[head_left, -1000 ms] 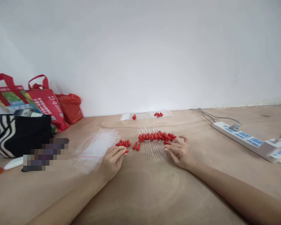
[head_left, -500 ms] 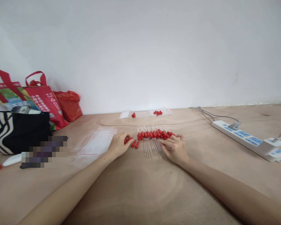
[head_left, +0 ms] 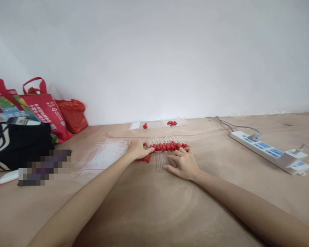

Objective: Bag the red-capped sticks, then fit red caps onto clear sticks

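Thin clear glass dropper tubes [head_left: 160, 162] lie side by side on the tabletop, with a row of red rubber bulbs [head_left: 164, 147] across them. At the left end of that row is my left hand [head_left: 137, 149], thumb stretched out and apart from the index finger, touching the nearest bulbs. Its other fingers are partly hidden. Loose red bulbs [head_left: 148, 158] lie just below it. My right hand [head_left: 184, 162] rests over the right part of the tubes, fingers spread and extended. The index fingertip is close to the bulbs, and nothing shows between finger and thumb.
Flat clear zip bags [head_left: 105, 154] lie on the left. Near the wall is another clear bag [head_left: 156, 125] with red bulbs at both ends. A power strip [head_left: 265, 149] with plugs stands on the right. Shopping bags [head_left: 47, 109] and a black striped bag [head_left: 28, 145] fill the far left.
My left hand has moved right and up onto the end of the bulb row. My right hand's fingers have spread and shifted left over the tubes. The view has shifted slightly.
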Demonstrator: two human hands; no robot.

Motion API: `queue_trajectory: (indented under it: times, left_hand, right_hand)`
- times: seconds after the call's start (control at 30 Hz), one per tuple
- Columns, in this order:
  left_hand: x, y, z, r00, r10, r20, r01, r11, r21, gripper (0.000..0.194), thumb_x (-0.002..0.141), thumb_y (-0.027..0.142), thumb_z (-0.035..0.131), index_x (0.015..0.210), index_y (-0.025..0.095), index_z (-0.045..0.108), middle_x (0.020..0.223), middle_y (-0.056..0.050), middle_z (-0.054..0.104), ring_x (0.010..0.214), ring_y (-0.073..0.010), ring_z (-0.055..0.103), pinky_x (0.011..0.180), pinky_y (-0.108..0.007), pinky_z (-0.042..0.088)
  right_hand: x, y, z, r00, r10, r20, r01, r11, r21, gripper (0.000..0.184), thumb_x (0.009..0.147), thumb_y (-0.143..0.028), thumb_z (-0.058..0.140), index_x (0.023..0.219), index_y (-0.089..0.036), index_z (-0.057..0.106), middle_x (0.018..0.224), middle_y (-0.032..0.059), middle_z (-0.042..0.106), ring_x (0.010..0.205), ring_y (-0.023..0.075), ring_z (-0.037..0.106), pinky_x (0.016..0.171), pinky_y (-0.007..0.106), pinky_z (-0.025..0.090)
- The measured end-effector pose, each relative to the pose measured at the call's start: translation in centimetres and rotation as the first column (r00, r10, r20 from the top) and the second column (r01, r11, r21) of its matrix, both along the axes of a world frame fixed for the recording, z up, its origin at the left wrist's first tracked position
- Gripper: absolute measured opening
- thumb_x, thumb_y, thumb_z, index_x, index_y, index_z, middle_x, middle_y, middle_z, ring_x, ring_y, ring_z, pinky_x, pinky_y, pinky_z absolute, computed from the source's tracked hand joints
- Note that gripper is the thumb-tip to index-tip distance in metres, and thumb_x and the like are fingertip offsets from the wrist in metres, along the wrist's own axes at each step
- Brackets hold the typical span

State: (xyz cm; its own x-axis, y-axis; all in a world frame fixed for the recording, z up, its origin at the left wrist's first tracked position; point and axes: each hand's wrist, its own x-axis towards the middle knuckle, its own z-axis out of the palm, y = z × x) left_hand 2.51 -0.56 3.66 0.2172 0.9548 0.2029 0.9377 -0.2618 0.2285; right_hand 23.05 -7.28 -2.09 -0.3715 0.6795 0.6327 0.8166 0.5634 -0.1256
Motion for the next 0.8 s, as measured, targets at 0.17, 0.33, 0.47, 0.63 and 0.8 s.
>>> queue_trajectory:
  times: [0.17, 0.33, 0.47, 0.63, 0.8]
  left_hand:
    - [0.5, 0.8, -1.0, 0.999, 0.018, 0.037, -0.013, 0.989, -0.150, 0.042, 0.068, 0.059, 0.046, 0.060, 0.020, 0.061, 0.064, -0.002, 0.065, 0.070, -0.0202, 0.058, 0.070, -0.030, 0.038]
    - [0.6, 1.2, -1.6, 0.997, 0.071, 0.037, -0.060, 0.969, -0.240, 0.051, 0.074, 0.059, 0.035, 0.054, 0.021, 0.061, 0.037, 0.001, 0.053, 0.047, -0.0163, 0.055, 0.067, -0.030, 0.038]
    - [0.6, 1.4, -1.3, 0.995, 0.089, 0.036, -0.078, 0.967, -0.242, 0.043, 0.075, 0.049, 0.038, 0.051, 0.022, 0.062, 0.033, 0.003, 0.050, 0.039, -0.0141, 0.051, 0.074, -0.033, 0.037]
    - [-0.6, -0.3, -0.4, 0.985, 0.160, 0.057, -0.153, 0.982, -0.110, 0.032, 0.072, 0.041, 0.044, 0.054, 0.019, 0.060, 0.051, -0.001, 0.060, 0.063, -0.0199, 0.058, 0.076, -0.036, 0.034]
    - [-2.2, -4.6, -1.6, 0.990, -0.119, 0.074, 0.086, 0.935, 0.345, 0.019, 0.072, 0.032, 0.050, 0.063, 0.018, 0.058, 0.072, -0.003, 0.061, 0.078, -0.0195, 0.055, 0.076, -0.036, 0.032]
  right_hand:
    - [0.1, 0.1, 0.0, 0.999, 0.041, -0.013, -0.041, 0.999, -0.027, 0.043, 0.073, -0.060, 0.048, 0.086, -0.023, 0.067, 0.071, 0.0019, 0.059, 0.073, 0.0145, 0.046, 0.073, 0.035, 0.022]
    - [0.5, 0.3, -0.1, 0.990, -0.040, -0.133, 0.039, 0.999, -0.008, 0.033, 0.084, -0.046, 0.043, 0.083, -0.025, 0.068, 0.068, 0.0008, 0.058, 0.072, 0.0129, 0.046, 0.074, 0.034, 0.022]
    - [1.0, 0.5, 0.0, 0.970, -0.100, -0.220, 0.112, 0.993, 0.046, 0.033, 0.086, -0.037, 0.042, 0.072, -0.024, 0.068, 0.062, -0.0001, 0.056, 0.068, 0.0118, 0.046, 0.074, 0.033, 0.022]
    - [1.9, 0.6, -0.2, 0.956, -0.116, -0.270, 0.156, 0.979, 0.132, 0.026, 0.084, -0.034, 0.044, 0.078, -0.023, 0.067, 0.066, 0.0010, 0.057, 0.068, 0.0125, 0.048, 0.074, 0.032, 0.024]
    - [2.0, 0.1, 0.0, 0.970, -0.093, -0.224, 0.142, 0.966, 0.214, 0.033, 0.080, -0.039, 0.049, 0.107, -0.022, 0.058, 0.097, 0.0080, 0.057, 0.088, 0.0187, 0.050, 0.080, 0.036, 0.027]
